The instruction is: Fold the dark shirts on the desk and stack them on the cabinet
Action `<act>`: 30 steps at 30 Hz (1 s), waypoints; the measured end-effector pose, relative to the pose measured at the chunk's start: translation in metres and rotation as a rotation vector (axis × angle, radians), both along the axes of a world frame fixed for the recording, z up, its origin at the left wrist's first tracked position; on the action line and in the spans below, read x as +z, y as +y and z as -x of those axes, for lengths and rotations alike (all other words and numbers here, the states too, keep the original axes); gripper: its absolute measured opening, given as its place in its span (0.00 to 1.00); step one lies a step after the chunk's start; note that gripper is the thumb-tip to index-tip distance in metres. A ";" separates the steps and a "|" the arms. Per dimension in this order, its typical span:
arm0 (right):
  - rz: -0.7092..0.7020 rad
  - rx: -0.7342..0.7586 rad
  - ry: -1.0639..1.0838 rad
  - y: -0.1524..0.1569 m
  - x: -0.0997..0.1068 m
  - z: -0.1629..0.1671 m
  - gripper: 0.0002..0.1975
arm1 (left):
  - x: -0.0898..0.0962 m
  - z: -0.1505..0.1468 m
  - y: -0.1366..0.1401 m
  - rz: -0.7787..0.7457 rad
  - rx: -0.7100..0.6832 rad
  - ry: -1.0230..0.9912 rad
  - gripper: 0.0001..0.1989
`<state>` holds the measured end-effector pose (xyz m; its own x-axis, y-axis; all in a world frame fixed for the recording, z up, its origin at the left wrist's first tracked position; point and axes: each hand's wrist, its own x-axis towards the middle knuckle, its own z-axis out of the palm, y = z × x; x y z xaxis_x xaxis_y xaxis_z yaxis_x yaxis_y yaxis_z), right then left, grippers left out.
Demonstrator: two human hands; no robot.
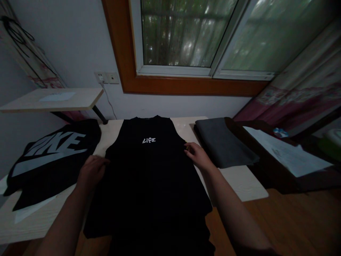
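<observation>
A black sleeveless top lies spread out on the pale table, a small white print on its chest. The neck end points at the wall, and the lower part hangs past the table's front edge. My left hand grips the top's left edge, just below the armhole, its fingers closed. On the opposite side, my right hand pinches the right edge at about the same height. A tiny yellow spot shows by the right fingertips; what it is I cannot tell.
To the left, a black garment with big grey letters lies below a raised shelf. Folded grey cloth rests at the right. Beyond it, white paper lies on a dark surface. The window is behind the table.
</observation>
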<state>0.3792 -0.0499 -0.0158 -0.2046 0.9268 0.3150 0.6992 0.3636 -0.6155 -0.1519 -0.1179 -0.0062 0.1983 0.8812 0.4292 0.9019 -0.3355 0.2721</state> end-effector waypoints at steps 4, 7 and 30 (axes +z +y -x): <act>-0.007 0.036 -0.006 0.002 -0.002 -0.002 0.13 | 0.001 0.001 -0.001 -0.011 0.041 -0.033 0.13; 0.025 0.062 0.019 0.002 -0.002 -0.006 0.11 | 0.000 0.003 -0.002 0.000 0.025 -0.023 0.13; -0.080 0.004 -0.163 0.000 0.002 -0.011 0.18 | 0.000 0.002 0.001 0.020 -0.006 0.009 0.11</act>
<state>0.3903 -0.0499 -0.0134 -0.2626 0.8993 0.3498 0.7861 0.4096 -0.4628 -0.1537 -0.1165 -0.0061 0.2072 0.8884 0.4097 0.9024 -0.3353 0.2706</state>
